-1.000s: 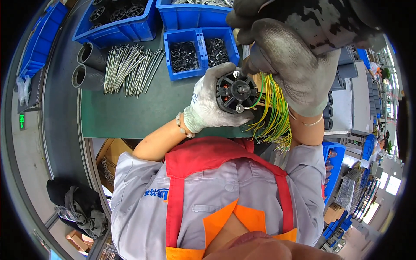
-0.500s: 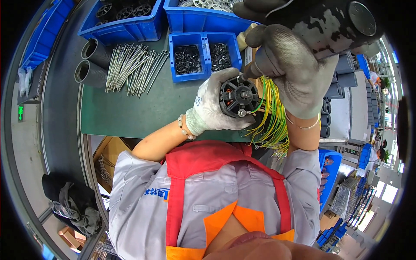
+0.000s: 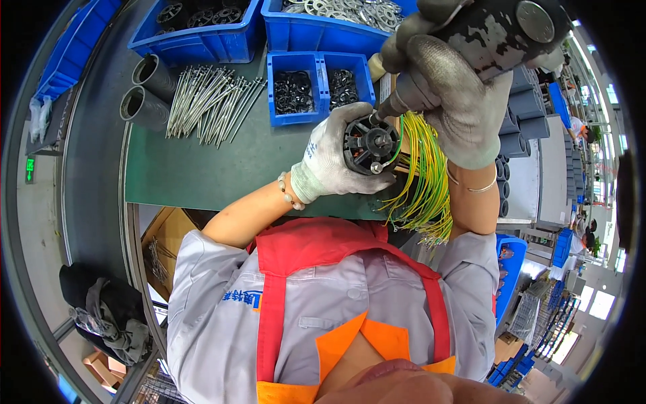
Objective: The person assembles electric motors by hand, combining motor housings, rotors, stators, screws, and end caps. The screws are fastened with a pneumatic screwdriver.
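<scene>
In gloved fingers, my left hand (image 3: 328, 156) holds a round black motor (image 3: 372, 145), its slotted end and central shaft facing up. A silver screw (image 3: 377, 167) stands on the motor's near rim, with a thin green wire running beside it. My right hand (image 3: 464, 101), also gloved, is wrapped around a dark power screwdriver (image 3: 494, 42) with worn paint. The screwdriver's tip meets the motor's far rim, close to my left fingertips; what lies right under the tip is too small to tell. Yellow-green wires (image 3: 431, 178) hang in a bundle just right of the motor.
Long metal bolts (image 3: 208, 104) lie piled on the green table (image 3: 202, 172), beside two grey tubes (image 3: 143, 108). Two small blue bins (image 3: 293, 121) hold black parts. Larger blue bins (image 3: 323, 34) stand behind them, with metal plates and black parts. Grey tubes (image 3: 528, 108) are stacked at the right.
My right hand and the screwdriver have shifted slightly left, with the tip still at the motor's far rim. My left hand keeps its hold, and the view has moved a little.
</scene>
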`<action>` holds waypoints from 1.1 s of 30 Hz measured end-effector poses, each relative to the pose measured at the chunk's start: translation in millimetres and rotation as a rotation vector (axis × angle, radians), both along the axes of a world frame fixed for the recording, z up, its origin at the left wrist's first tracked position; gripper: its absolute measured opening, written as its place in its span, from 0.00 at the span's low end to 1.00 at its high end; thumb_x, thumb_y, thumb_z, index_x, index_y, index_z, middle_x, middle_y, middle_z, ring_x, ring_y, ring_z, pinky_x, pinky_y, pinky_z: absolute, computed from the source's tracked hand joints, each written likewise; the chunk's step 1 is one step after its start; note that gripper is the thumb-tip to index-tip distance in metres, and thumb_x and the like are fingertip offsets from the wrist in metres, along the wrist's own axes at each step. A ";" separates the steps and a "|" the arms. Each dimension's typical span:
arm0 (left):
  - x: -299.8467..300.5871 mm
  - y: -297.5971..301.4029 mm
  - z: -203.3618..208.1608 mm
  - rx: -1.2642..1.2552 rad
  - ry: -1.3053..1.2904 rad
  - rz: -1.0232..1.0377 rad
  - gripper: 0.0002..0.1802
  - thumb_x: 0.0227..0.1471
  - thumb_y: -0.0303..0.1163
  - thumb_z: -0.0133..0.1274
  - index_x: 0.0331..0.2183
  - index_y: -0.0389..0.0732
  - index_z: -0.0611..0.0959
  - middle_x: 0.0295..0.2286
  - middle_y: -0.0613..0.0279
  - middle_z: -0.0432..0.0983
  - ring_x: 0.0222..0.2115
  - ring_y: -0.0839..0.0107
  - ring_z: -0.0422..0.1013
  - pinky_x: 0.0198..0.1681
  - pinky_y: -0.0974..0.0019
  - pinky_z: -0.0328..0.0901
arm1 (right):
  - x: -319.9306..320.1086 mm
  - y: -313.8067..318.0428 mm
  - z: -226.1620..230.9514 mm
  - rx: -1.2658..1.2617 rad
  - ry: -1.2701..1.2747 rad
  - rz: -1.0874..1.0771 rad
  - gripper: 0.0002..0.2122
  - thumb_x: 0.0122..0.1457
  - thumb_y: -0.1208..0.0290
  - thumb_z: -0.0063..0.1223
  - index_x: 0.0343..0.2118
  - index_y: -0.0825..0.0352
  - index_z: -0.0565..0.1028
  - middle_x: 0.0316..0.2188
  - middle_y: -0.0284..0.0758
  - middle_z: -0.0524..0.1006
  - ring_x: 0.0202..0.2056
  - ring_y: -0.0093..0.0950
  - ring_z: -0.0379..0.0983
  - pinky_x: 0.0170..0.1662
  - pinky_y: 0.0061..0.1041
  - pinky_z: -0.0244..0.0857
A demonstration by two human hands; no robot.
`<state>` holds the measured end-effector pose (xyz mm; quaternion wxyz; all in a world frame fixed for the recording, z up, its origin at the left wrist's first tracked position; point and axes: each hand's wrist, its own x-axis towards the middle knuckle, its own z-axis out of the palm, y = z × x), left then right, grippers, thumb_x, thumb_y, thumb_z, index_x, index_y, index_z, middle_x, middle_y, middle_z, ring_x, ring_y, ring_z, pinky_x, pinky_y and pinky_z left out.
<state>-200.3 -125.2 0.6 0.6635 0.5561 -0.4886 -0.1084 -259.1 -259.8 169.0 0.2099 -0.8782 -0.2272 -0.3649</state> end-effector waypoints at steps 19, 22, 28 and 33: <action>-0.2 10.0 18.9 0.010 0.051 -0.065 0.53 0.27 0.45 0.76 0.53 0.34 0.68 0.42 0.50 0.75 0.42 0.58 0.75 0.48 0.60 0.68 | -48.4 57.2 -5.7 0.948 0.282 0.202 0.35 0.50 0.82 0.64 0.61 0.64 0.61 0.42 0.39 0.74 0.38 0.32 0.73 0.39 0.36 0.78; 0.1 10.4 16.0 -0.020 0.101 -0.075 0.51 0.28 0.45 0.75 0.52 0.34 0.69 0.41 0.50 0.76 0.41 0.59 0.75 0.47 0.61 0.69 | -43.6 48.9 -8.5 0.753 0.276 0.190 0.32 0.48 0.85 0.62 0.58 0.65 0.64 0.31 0.36 0.74 0.31 0.31 0.73 0.34 0.32 0.76; 0.3 8.5 18.2 -0.064 0.110 -0.092 0.49 0.30 0.44 0.74 0.51 0.34 0.69 0.41 0.52 0.76 0.41 0.60 0.75 0.46 0.61 0.69 | -48.5 57.5 -18.1 0.914 0.172 0.115 0.27 0.49 0.81 0.64 0.53 0.66 0.66 0.25 0.33 0.70 0.24 0.26 0.69 0.26 0.26 0.70; 0.5 9.9 17.2 -0.050 0.056 -0.059 0.48 0.30 0.43 0.73 0.51 0.35 0.70 0.42 0.51 0.75 0.41 0.59 0.75 0.48 0.60 0.68 | -43.9 54.9 -14.8 0.876 0.209 0.166 0.26 0.49 0.79 0.64 0.52 0.66 0.66 0.24 0.32 0.70 0.23 0.25 0.68 0.25 0.26 0.69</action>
